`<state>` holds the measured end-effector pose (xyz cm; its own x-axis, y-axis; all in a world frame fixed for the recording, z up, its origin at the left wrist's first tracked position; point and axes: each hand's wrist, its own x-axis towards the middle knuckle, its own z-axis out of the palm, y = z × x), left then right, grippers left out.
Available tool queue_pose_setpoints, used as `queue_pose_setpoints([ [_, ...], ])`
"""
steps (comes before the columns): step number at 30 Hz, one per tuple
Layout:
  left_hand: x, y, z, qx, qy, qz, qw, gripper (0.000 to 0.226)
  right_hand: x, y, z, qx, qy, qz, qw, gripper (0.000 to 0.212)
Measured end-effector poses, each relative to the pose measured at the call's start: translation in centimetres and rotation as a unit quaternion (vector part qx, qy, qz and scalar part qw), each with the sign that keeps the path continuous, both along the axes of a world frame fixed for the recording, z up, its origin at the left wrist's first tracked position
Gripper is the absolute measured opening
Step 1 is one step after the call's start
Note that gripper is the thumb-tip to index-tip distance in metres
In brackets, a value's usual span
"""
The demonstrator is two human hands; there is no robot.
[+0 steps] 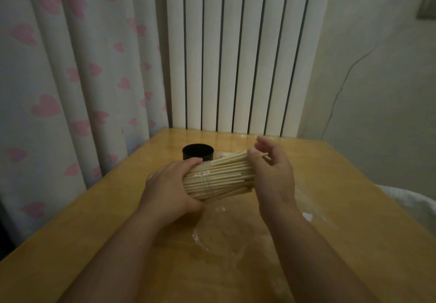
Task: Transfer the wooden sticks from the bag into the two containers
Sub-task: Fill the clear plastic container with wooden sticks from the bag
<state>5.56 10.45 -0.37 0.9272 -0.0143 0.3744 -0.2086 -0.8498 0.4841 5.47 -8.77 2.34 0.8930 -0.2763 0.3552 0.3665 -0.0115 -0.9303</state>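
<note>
Now, your left hand (169,189) grips the near end of the bundle of wooden sticks (221,177), fingers curled over the top and thumb tucked under it. The bundle lies nearly level above the bench (94,243), running from your left hand out toward two o'clock. A clear band (205,180) wraps round it just beside your left fingertips.

Your right hand (271,175) is at the far end, at three o'clock from the left one, and it's curled against the stick tips with the thumb pressed across them. One single stick (264,154) pokes out between that thumb and the fingers, its tip pointing toward three o'clock. So both hands are closed on the bundle, one at each end, and the sticks span the gap between them.

At twelve o'clock from your left hand stands the black container (198,152), upright on the bench, mouth open, just behind the bundle. At six o'clock below the bundle the clear bag (224,232) lies crumpled flat on the bench, between your forearms.

Beyond the bench, a heart-print curtain (70,78) hangs at ten o'clock and a white radiator (236,55) stands at twelve.
</note>
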Motion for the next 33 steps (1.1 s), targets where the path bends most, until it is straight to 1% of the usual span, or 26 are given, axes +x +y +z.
queue_pose_setpoints([
  [1,0.0,0.0,0.0,0.000,0.001,0.000,1.000,0.105,0.0,-0.2,0.1,0.014,-0.010,-0.018,1.000,0.026],
  [2,0.0,0.0,0.0,0.001,0.002,0.000,1.000,0.105,-0.1,-0.2,0.1,0.004,-0.014,-0.035,0.999,0.029],
  [4,0.0,-0.1,0.0,0.001,0.004,0.000,1.000,0.105,-0.1,0.1,-0.2,-0.079,-0.010,-0.036,0.996,0.037],
  [6,0.0,-0.1,-0.1,0.000,0.001,0.001,1.000,0.105,-0.3,0.6,-0.8,-0.185,0.000,-0.007,0.983,0.043],
  [7,0.0,-0.1,-0.1,0.000,0.000,0.002,1.000,0.105,-0.3,0.7,-0.9,-0.218,-0.001,0.001,0.976,0.045],
  [8,0.1,0.0,-0.1,-0.002,0.000,0.001,1.000,0.105,-0.3,0.6,-0.8,-0.229,-0.001,0.008,0.973,0.046],
  [12,0.1,0.0,-0.1,-0.003,-0.001,0.002,1.000,0.105,-0.4,-0.2,-0.5,-0.182,-0.010,0.012,0.983,0.043],
  [14,0.1,0.1,-0.1,-0.011,-0.004,0.008,1.000,0.104,-0.6,-0.6,-0.5,-0.157,-0.032,-0.010,0.987,0.036],
  [17,0.3,0.3,-0.1,-0.044,-0.014,0.024,0.999,0.105,-0.7,-1.8,-0.1,-0.148,-0.069,-0.054,0.985,0.023],
  [19,0.5,0.4,-0.2,-0.064,-0.015,0.037,0.997,0.107,-0.8,-2.7,0.1,-0.146,-0.070,-0.054,0.985,0.020],
  [21,0.5,0.4,-0.3,-0.079,-0.014,0.049,0.996,0.109,-0.8,-3.2,0.2,-0.169,-0.048,-0.050,0.983,0.021],
  [23,0.6,0.4,-0.4,-0.092,-0.014,0.054,0.994,0.110,-0.9,-3.5,0.5,-0.220,-0.007,-0.035,0.975,0.025],
  [25,0.6,0.5,-0.4,-0.106,-0.015,0.056,0.993,0.109,-1.1,-3.8,1.0,-0.282,0.057,0.014,0.958,0.028],
  [28,0.7,0.6,-0.5,-0.121,-0.015,0.055,0.991,0.109,-1.4,-3.6,1.1,-0.381,0.163,0.094,0.905,0.026],
  [31,0.8,0.7,-0.7,-0.130,-0.014,0.052,0.990,0.110,-1.0,-3.1,0.5,-0.496,0.192,0.109,0.840,0.025],
  [33,0.9,0.8,-0.7,-0.133,-0.016,0.050,0.990,0.110,-0.6,-2.8,-0.1,-0.545,0.207,0.118,0.804,0.031],
])
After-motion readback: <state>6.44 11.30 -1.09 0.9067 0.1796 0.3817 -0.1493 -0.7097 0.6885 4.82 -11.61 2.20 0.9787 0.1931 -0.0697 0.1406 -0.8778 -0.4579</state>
